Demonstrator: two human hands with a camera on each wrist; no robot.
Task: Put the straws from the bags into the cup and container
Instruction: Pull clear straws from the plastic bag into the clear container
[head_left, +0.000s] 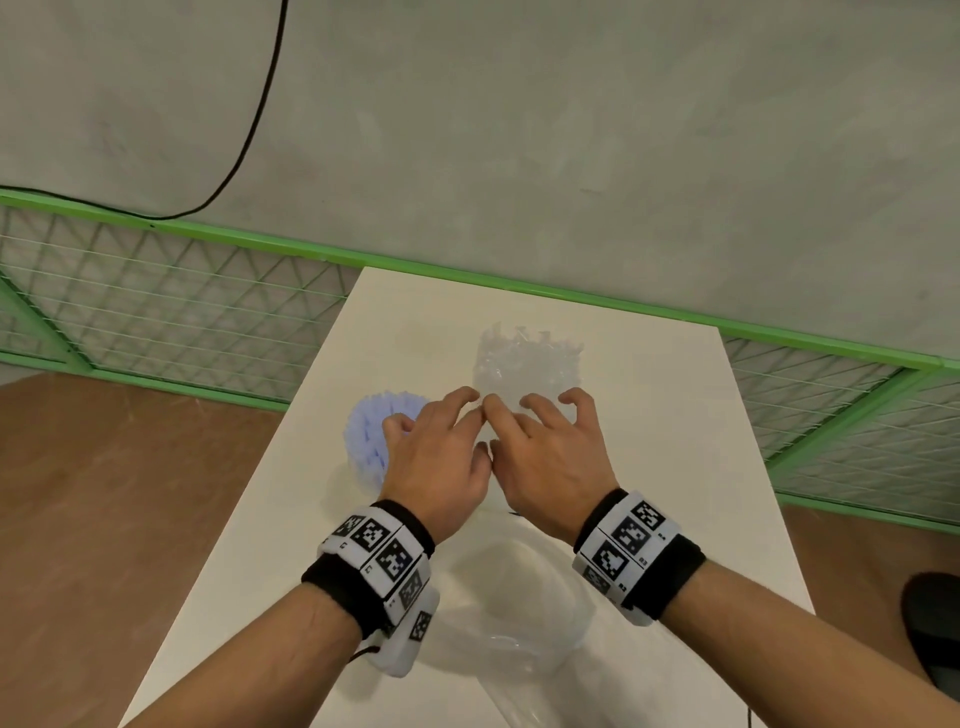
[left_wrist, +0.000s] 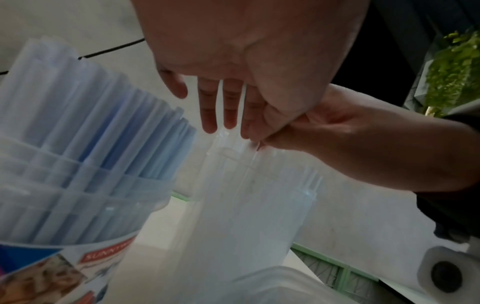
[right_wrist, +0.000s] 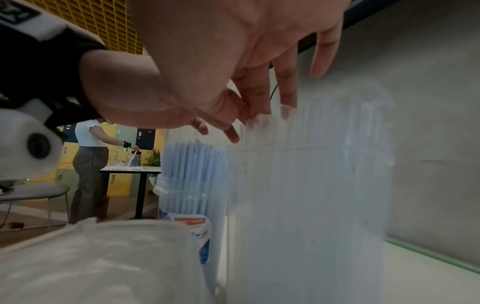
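White tabletop (head_left: 649, 395) runs away from me toward a grey wall, with a green mesh fence (head_left: 171, 306) behind it and one black cable (head_left: 260, 114) hanging at eleven o'clock. I count two vessels. One clear container (head_left: 530, 364), at twelve o'clock from my hands, stands packed with upright clear straws (right_wrist: 324, 164). One cup (head_left: 363, 467) at nine o'clock of my left hand (head_left: 436, 462) holds a bunch of blue straws (head_left: 374, 421); a printed label shows on its side in the left wrist view. My right hand (head_left: 550, 467) meets the left just above the container's near edge. Fingers of both are spread and lightly bent over the straw tops, fingertips (left_wrist: 228, 123) touching them; I see nothing grasped in either hand. At six o'clock, between my two wrists, lies one slack clear bag (head_left: 519, 623). Far off at nine o'clock in the right wrist view, one other person (right_wrist: 88, 168) stands at another table.
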